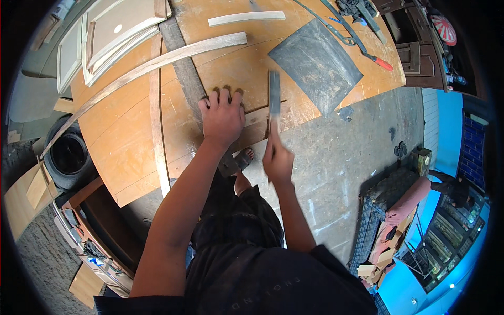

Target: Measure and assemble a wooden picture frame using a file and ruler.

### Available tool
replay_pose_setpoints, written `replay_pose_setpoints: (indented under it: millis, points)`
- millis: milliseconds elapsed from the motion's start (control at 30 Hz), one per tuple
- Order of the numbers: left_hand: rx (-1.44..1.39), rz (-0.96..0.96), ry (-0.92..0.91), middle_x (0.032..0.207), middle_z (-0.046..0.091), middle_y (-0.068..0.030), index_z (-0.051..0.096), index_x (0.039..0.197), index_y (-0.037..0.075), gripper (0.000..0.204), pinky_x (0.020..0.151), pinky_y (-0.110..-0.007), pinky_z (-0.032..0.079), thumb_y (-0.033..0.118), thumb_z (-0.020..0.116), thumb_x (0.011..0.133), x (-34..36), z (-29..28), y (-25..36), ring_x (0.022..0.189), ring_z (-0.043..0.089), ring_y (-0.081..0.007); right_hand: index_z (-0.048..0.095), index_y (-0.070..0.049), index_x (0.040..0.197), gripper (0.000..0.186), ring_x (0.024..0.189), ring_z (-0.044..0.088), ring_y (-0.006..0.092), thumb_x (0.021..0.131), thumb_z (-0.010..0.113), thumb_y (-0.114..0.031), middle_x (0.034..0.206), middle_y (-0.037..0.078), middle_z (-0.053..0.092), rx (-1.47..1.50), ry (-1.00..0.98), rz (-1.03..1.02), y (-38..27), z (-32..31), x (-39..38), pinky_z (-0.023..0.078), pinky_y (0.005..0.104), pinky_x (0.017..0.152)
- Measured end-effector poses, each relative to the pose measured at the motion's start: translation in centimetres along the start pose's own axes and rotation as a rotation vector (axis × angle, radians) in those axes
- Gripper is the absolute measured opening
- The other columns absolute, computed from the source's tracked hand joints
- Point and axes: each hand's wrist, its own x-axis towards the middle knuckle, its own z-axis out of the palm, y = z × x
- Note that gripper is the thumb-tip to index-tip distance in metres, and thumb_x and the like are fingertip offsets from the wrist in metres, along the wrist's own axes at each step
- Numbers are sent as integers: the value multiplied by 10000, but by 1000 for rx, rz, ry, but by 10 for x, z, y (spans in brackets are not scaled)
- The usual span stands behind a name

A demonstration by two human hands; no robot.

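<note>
My left hand (223, 116) rests with bent fingers on wood over a long dark grey board (181, 58) on the orange worktable (118, 144), pressing or gripping it; exactly what is under the fingers is hidden. My right hand (278, 160) is closed around the handle of a flat metal-bladed tool (274, 92), slightly blurred, held upright beside a short brown wood piece (257, 121) at the table's near edge. A long pale curved strip (128, 79) and a straight light batten (157, 131) lie to my left. A dark square sheet (315, 65) lies to my right.
Stacked cream panels (115, 47) sit top left, with a tyre (58, 163) below. A short pale strip (247, 17) and a red-handled tool (383, 64) lie farther back. A wrapped bundle with pink cloth (404, 202) stands on the floor at right. A person in dark clothing (454, 191) is far right.
</note>
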Motion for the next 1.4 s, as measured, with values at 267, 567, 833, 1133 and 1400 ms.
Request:
replay_pose_setpoints:
  millis: [267, 567, 833, 1133, 1400]
  points:
    - [-9, -10, -57, 1179, 565, -105, 616, 1199, 145, 355, 889, -480, 343, 249, 611, 860, 3, -6, 5, 1136, 490, -292, 490, -60, 1452, 489, 503, 594, 336, 965, 537, -40, 707, 246, 606, -20, -2, -41, 9, -5, 14, 456, 405, 491]
    - [-2, 1, -30, 1158, 555, -114, 615, 1188, 139, 339, 908, -479, 344, 244, 604, 865, -1, -1, -2, 1138, 490, -301, 489, -63, 1452, 482, 563, 643, 351, 972, 526, -55, 685, 251, 599, 92, 11, -76, 1, -6, -71, 479, 398, 526]
    - [-19, 20, -44, 1184, 556, -113, 599, 1241, 149, 387, 909, -509, 331, 260, 593, 871, 3, -1, 1, 1135, 490, -298, 554, -128, 1403, 470, 640, 654, 422, 933, 573, -104, 741, 265, 643, 39, 118, 4, 5, 2, 41, 506, 484, 576]
    - [-115, 9, 7, 1142, 547, -105, 592, 1222, 132, 386, 896, -495, 324, 251, 599, 855, 1, -2, -3, 1092, 493, -299, 538, -115, 1431, 444, 440, 430, 189, 990, 540, -63, 577, 176, 481, 100, 208, 56, 16, -5, 5, 418, 313, 477]
    - [-237, -36, -367, 1346, 446, -139, 560, 1248, 106, 633, 980, -590, 234, 540, 710, 812, 16, -27, 1, 1248, 383, -356, 527, -61, 1428, 460, 483, 491, 179, 970, 547, -18, 651, 179, 571, 115, 196, 32, 22, -6, 6, 445, 288, 512]
